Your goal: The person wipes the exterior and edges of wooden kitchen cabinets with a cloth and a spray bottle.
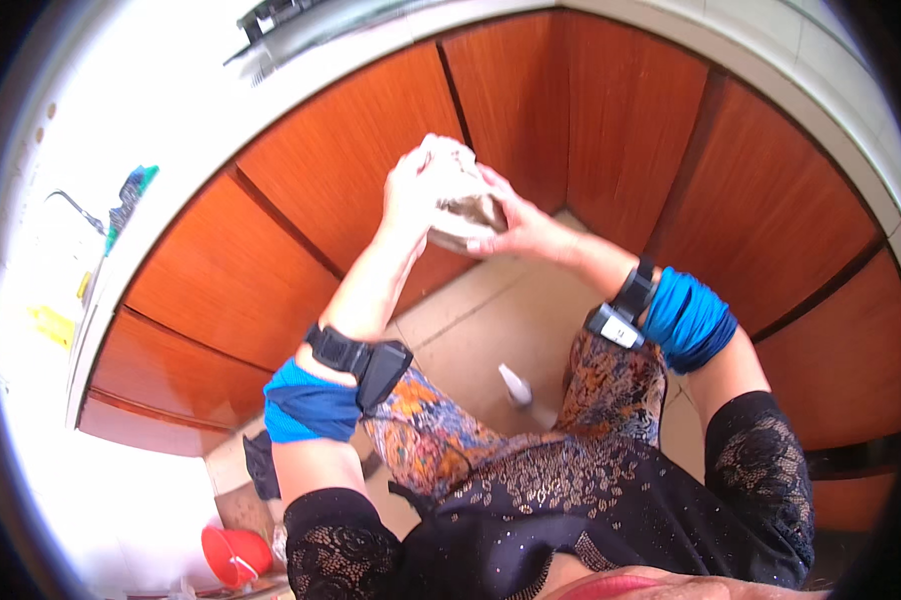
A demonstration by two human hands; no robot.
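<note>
A crumpled whitish cloth, greyish brown in its lower fold, is bunched between my two hands in front of the cabinet doors. My left hand grips its left side, with the fingers curled over the top edge and partly washed out by light. On the other side, my right hand holds the cloth with fingers above and thumb below. The part of the cloth under my palms is hidden.
Reddish-brown wooden cabinet doors curve around me beneath a pale countertop. On the floor below my hands is a white bottle. A red bucket stands at lower left. Yellow and blue-green items lie along the overexposed counter.
</note>
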